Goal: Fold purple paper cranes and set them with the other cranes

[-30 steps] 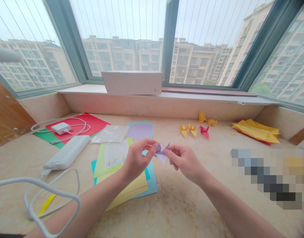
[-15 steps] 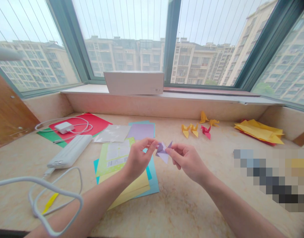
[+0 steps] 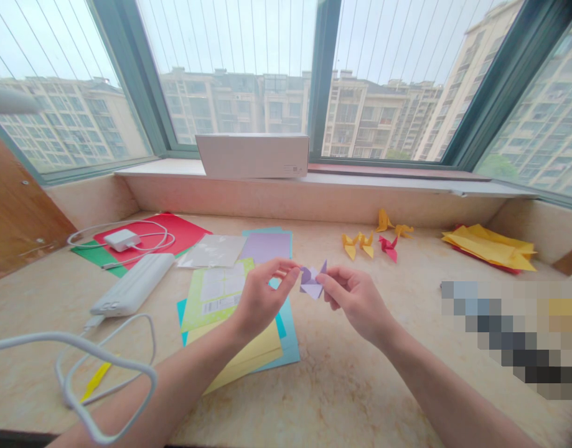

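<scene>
A small purple paper crane (image 3: 312, 284) is held in the air between both hands, over the tabletop. My left hand (image 3: 267, 287) pinches its left end between thumb and forefinger. On the other side, my right hand (image 3: 350, 289) grips the crane near its upright right point, thumb toward me and the other fingers curled behind. Beneath my left hand and forearm lie sheets of pale yellow paper (image 3: 248, 358), blue paper (image 3: 291, 339) and a light green packet (image 3: 196, 305) with a barcode label.
Several yellow folded cranes (image 3: 350, 246) and a red one (image 3: 388, 248) stand behind my right hand. Yellow sheets (image 3: 488, 244) lie far right. At left are a white power bank (image 3: 134, 283), a charger (image 3: 122, 239), cables and red paper (image 3: 183, 229). A white box (image 3: 253, 157) stands on the sill.
The purple crane has shifted slightly right and turned a little, its right point now more upright. Both hands keep their pinch on it; the things on the table stay where they were.
</scene>
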Tool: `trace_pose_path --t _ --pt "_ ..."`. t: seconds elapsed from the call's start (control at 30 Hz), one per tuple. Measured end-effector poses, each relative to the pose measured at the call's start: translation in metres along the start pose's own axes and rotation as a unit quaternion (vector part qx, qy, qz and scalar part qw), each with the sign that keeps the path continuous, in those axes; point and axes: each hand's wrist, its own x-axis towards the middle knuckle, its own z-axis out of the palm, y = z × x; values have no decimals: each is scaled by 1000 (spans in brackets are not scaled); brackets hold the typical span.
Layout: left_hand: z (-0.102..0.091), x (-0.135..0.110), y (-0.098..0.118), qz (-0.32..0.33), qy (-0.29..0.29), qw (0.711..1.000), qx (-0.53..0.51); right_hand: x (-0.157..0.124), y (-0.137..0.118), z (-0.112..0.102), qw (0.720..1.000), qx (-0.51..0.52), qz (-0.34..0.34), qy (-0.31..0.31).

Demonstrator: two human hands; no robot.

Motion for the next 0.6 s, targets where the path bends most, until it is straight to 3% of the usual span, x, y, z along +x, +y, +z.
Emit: trace_pose_path --t 0.27,0.47,0.6 --pt "3 -2 -4 -18 1 993 -113 1 -2 -2 1000 15 -6 22" --pt "5 -1 -4 -82 -119 977 -158 3 -3 -4 1000 11 0 22" --pt "6 -1 -2 -129 -122 947 -267 2 2 -3 998 -12 -24 53"
